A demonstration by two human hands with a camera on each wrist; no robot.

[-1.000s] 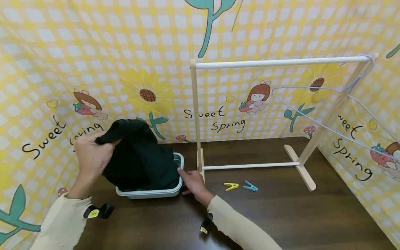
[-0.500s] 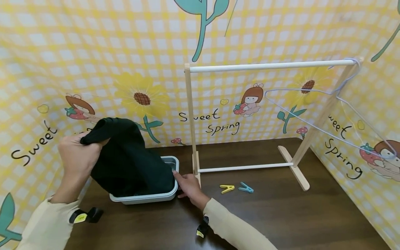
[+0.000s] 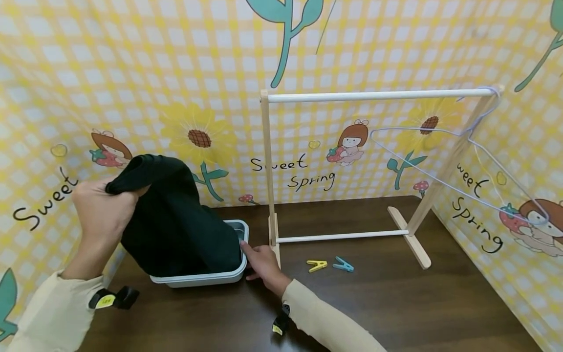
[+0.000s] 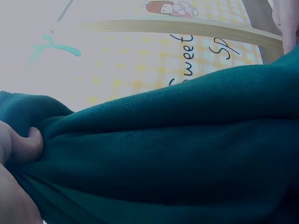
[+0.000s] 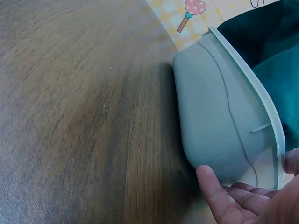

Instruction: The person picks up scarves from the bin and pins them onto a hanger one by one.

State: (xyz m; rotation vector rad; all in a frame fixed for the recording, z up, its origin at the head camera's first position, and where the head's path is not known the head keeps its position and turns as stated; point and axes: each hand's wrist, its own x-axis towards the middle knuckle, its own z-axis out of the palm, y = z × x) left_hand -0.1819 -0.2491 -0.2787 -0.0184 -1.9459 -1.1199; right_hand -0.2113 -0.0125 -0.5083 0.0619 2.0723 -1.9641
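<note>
My left hand (image 3: 105, 210) grips a bunched edge of a dark green cloth (image 3: 180, 225) above and left of the pale grey-blue plastic tub (image 3: 198, 281). In the left wrist view the thumb presses onto the fine-ribbed cloth (image 4: 163, 149), which stretches away to the right. Its lower part lies inside the tub and hides most of the interior. At the tub's right end, my right hand (image 3: 266, 266) holds the rim. The right wrist view has the thumb over the rim and the fingers (image 5: 212, 189) against the outer wall of the tub (image 5: 210, 107).
A wooden drying rack (image 3: 378, 95) with white bars stands right of the tub. From its right end hangs a lilac wire hanger (image 3: 470, 131). A yellow clothespin (image 3: 317, 265) and a blue clothespin (image 3: 343, 264) lie on the dark wooden table (image 3: 396, 303). Checked yellow fabric lines the walls.
My left hand has drawn the cloth farther left and slightly up, away from the tub. My right hand stays on the rim. The whole head view has shifted a little.
</note>
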